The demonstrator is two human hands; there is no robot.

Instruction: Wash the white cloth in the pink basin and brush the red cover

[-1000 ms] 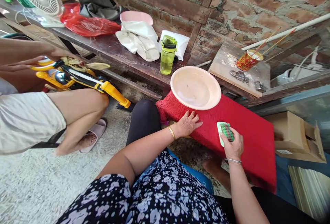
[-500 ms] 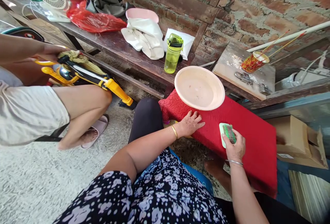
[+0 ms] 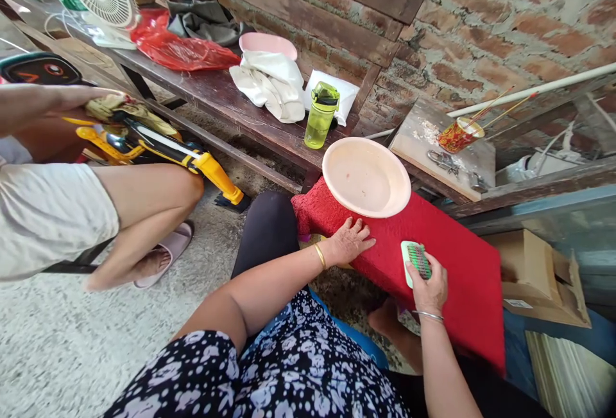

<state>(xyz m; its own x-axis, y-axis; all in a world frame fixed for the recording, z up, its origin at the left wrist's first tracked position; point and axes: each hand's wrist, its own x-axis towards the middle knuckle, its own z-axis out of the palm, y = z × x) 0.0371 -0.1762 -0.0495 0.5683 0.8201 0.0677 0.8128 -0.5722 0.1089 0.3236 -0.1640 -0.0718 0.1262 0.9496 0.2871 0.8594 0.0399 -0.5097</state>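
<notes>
The right hand point(image 3: 430, 287) was closed around a green-bristled scrub brush point(image 3: 416, 261), bristle face turned up, at the near edge of the red cushion point(image 3: 462, 277). The brush back rested on or just above the red fabric; contact could not be confirmed. The left hand point(image 3: 349, 240) lay open and flat, palm down, on the cushion's near-left corner, fingers spread and gripping nothing, apparently steadying the cushion.

A shallow pink basin point(image 3: 366, 176) sat on the far-left corner of the cushion, overhanging its far edge. The basin appeared nearly empty, with only a few specks on its floor; whether it held water could not be told.

Progress, as a judgement: brushing of the red fabric was at an early or intermediate stage. No foam, wet patch or visible difference in the pile marked any area as finished. With the bristles facing up, no stroke was in progress, and the right-hand and far portions of the cushion looked unworked.

Behind the cushion, a green bottle point(image 3: 320, 115) stood at the near edge of a wooden bench point(image 3: 216, 94). At the left, another person crouched with a hand point(image 3: 72, 100) on a yellow toy vehicle point(image 3: 158, 145).
</notes>
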